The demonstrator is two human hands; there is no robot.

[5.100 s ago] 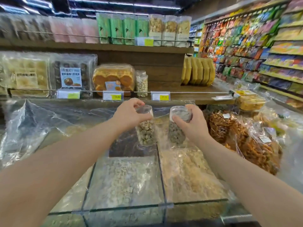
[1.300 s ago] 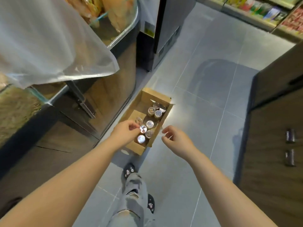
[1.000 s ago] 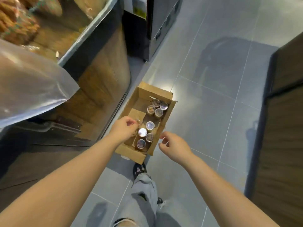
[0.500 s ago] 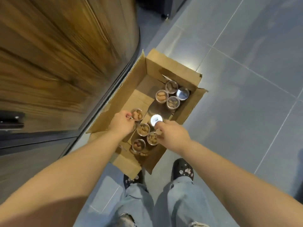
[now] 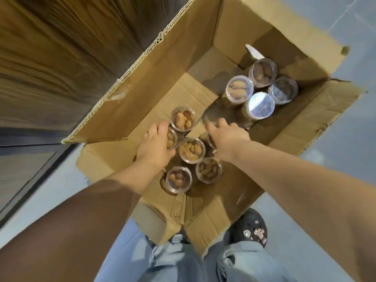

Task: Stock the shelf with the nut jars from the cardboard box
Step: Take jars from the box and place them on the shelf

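An open cardboard box (image 5: pixel 142 94) lies on the floor below me, with several clear nut jars standing in it. One cluster of jars (image 5: pixel 262 88) is at the far right corner; another cluster (image 5: pixel 192 150) sits in the middle. My left hand (image 5: pixel 155 145) is wrapped around a jar (image 5: pixel 171 139) at the left of the middle cluster. My right hand (image 5: pixel 225 137) covers and grips another jar (image 5: pixel 211 141) at the right of it, mostly hidden under the fingers. The shelf is out of view.
A wooden cabinet front (image 5: pixel 61 58) rises right beside the box on the left. Grey floor tiles (image 5: pixel 335 139) spread to the right. My jeans (image 5: pixel 183 261) and a dark shoe (image 5: pixel 252 228) stand at the box's near flap.
I have turned from the shelf down to the box on the floor and bent close. Both hands, which let go of two jars earlier, have closed on jars in the box.
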